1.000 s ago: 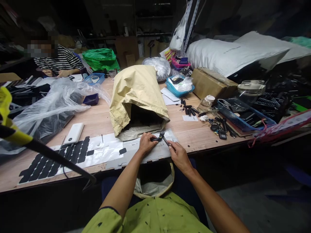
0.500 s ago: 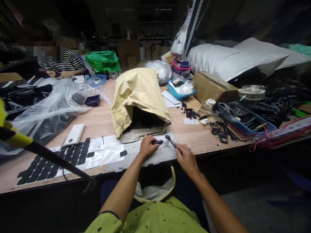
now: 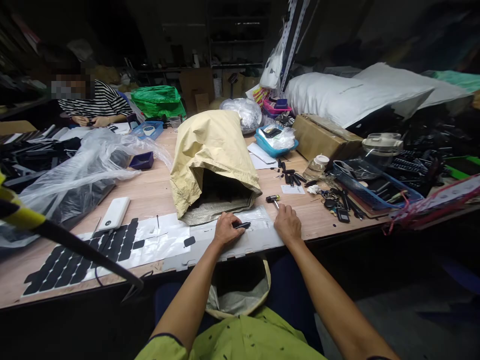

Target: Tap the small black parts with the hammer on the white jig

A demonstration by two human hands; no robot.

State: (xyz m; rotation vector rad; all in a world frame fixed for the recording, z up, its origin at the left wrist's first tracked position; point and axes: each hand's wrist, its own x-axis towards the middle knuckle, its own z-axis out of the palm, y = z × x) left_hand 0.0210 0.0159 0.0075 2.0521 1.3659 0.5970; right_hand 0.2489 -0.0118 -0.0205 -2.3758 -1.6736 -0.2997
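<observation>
My left hand (image 3: 226, 230) rests on the grey sheet (image 3: 225, 250) at the table's front edge. Its fingers close on a small black pen-like part (image 3: 243, 225) that points right. My right hand (image 3: 288, 225) is at the right end of that sheet. A small hammer (image 3: 274, 199) with a black and yellow head and a silvery shaft sticks out of its fingers; most of the handle is hidden. Just beyond both hands lies a beige sack (image 3: 210, 145), its dark mouth facing me. What is inside it cannot be made out.
Black rounded stickers (image 3: 82, 255) and a white power bank (image 3: 115, 213) lie left. A black and yellow bar (image 3: 75, 240) crosses the left foreground. To the right are black parts (image 3: 290, 177), a jar (image 3: 316, 167) and a blue basket (image 3: 375, 185). A person in stripes (image 3: 108, 100) sits far left.
My right hand has moved forward and slightly right, and the hammer has turned so its head shows side-on. My left hand stays on the sheet with the black part. The view has shifted slightly.
</observation>
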